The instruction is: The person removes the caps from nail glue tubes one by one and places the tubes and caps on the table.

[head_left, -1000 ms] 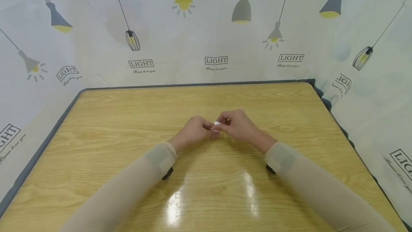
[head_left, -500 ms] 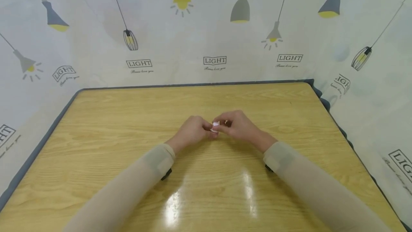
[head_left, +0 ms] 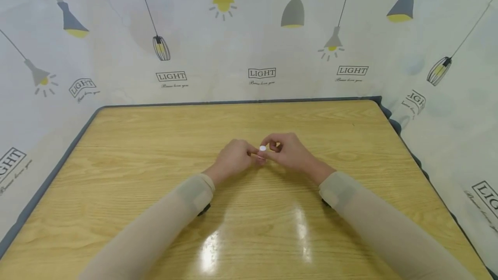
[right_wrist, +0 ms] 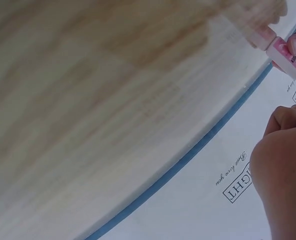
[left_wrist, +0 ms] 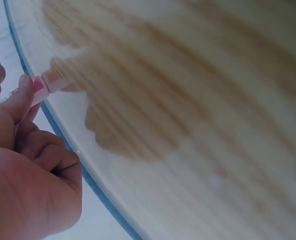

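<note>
A small bottle (right_wrist: 285, 56) with a pink label and a see-through body stands upright near the middle of the table, its base at the tabletop. Its round white cap (head_left: 263, 148) shows between my hands in the head view. My left hand (head_left: 235, 157) grips the bottle's body from the left, thumb and finger around the label. From the right, my right hand (head_left: 291, 152) pinches the white cap between thumb and forefinger. Most of the bottle is hidden behind the fingers in the head view; the left wrist view shows its pink lower part (left_wrist: 39, 90).
The glossy wood-grain table (head_left: 249, 228) reflects the hands and the light. A dark blue edge (head_left: 186, 104) runs round it. Behind and at both sides hangs a pale sheet (head_left: 218, 55) printed with lamps.
Both hands stay in nearly the same place. The right fingers have shifted slightly on the cap, whose round white top now shows more fully. The head view moves a little.
</note>
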A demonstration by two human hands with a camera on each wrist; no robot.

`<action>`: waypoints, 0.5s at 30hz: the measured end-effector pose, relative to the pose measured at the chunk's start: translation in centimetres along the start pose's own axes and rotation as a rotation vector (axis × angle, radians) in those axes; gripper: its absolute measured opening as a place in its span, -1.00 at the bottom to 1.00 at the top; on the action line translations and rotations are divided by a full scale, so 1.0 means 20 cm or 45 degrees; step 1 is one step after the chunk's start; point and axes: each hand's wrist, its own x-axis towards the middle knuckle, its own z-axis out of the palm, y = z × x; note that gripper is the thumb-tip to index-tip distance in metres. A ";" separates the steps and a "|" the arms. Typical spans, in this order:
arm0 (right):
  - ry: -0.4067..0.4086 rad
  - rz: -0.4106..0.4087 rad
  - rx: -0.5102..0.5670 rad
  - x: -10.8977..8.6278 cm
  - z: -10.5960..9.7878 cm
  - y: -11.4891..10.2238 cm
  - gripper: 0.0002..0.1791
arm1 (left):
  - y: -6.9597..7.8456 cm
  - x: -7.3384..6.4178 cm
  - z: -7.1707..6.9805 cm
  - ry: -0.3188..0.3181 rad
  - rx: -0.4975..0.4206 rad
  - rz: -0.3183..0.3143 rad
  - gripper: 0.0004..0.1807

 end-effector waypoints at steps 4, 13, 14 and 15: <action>0.004 0.036 0.021 0.00 -0.01 0.00 -0.88 | 0.00 0.00 0.00 -0.011 0.014 -0.014 -0.72; 0.021 0.189 0.041 0.01 -0.02 -0.02 -0.78 | 0.00 0.00 0.00 -0.013 -0.053 -0.008 -0.70; 0.021 0.198 0.048 0.01 -0.02 -0.02 -0.77 | 0.00 0.00 0.00 -0.011 -0.061 -0.007 -0.71; 0.022 0.207 0.052 0.01 -0.02 -0.02 -0.77 | 0.00 0.00 0.00 -0.011 -0.071 -0.005 -0.72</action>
